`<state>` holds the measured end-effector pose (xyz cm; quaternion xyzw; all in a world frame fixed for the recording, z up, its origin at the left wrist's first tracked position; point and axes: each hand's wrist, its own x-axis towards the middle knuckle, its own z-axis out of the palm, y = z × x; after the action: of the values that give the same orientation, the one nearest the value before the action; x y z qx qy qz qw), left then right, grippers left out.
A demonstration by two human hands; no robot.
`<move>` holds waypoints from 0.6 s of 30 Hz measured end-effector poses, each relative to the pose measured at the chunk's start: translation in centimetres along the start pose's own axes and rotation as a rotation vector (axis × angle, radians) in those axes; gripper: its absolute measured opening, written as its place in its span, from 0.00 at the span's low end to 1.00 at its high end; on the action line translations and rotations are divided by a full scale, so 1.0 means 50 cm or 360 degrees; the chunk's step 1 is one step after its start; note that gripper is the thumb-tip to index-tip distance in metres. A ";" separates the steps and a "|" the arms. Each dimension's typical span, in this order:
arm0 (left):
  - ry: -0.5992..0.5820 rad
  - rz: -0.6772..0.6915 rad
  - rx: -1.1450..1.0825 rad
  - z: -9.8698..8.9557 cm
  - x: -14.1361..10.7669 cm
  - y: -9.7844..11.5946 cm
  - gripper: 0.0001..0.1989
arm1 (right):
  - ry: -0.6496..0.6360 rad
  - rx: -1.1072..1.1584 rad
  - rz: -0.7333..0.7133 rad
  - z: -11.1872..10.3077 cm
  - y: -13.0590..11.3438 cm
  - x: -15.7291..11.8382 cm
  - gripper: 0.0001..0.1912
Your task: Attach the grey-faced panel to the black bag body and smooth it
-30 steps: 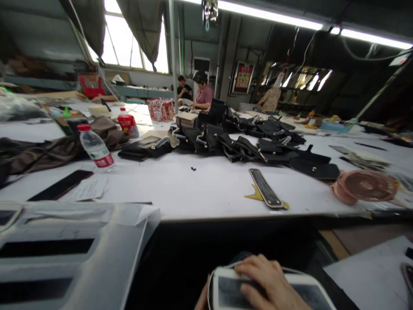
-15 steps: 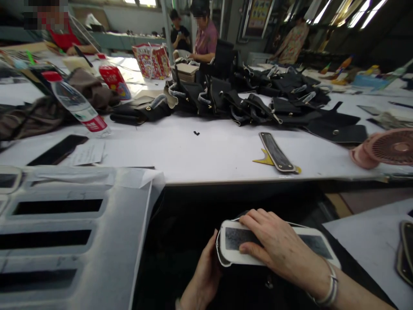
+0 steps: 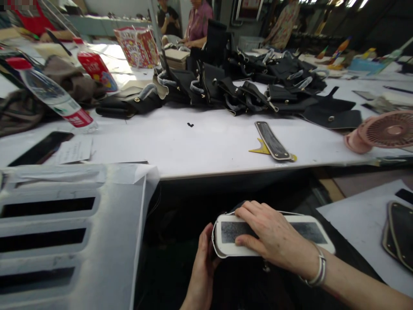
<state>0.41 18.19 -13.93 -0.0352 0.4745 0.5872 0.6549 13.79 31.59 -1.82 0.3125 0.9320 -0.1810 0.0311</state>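
Observation:
Low in the middle, a white round-cornered panel (image 3: 274,249) with a dark grey strip along it lies between my hands, a thin pale edging running round its left end and far side. My right hand (image 3: 267,237) grips it from above, thumb on the strip and fingers bent over the far edge. My left hand (image 3: 204,258) is closed against the panel's left end, some of its fingers hidden behind it. What lies beneath the panel is too dark to make out. A silvery bracelet (image 3: 318,269) is on my right wrist.
Black bags (image 3: 206,86) crowd the white table (image 3: 180,150). A curved strap piece (image 3: 272,140) lies over a yellow star-like shape (image 3: 260,147). A pink fan (image 3: 380,131), a water bottle (image 3: 54,94) and a slotted pale board (image 3: 116,232) surround the work area. Several people sit or stand behind.
The view has shifted, so the table items sit a little higher and further left. My left hand's fingers have moved up along the panel's end. My right hand keeps its grip.

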 end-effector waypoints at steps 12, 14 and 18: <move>-0.0036 0.0000 0.0169 0.019 -0.028 -0.018 0.43 | 0.0089 -0.0166 -0.0101 0.017 0.003 -0.007 0.15; -0.0025 0.0015 0.0201 0.023 -0.030 -0.016 0.45 | 0.0120 -0.0203 -0.0120 0.019 0.002 -0.007 0.16; -0.0014 0.0040 0.0195 0.033 -0.025 -0.006 0.47 | 0.0137 -0.0243 -0.0126 0.021 -0.003 -0.008 0.17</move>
<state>1.76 18.16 -12.35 0.0134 0.5069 0.5653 0.6506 13.94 30.87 -2.68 0.2798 0.9551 -0.0971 0.0076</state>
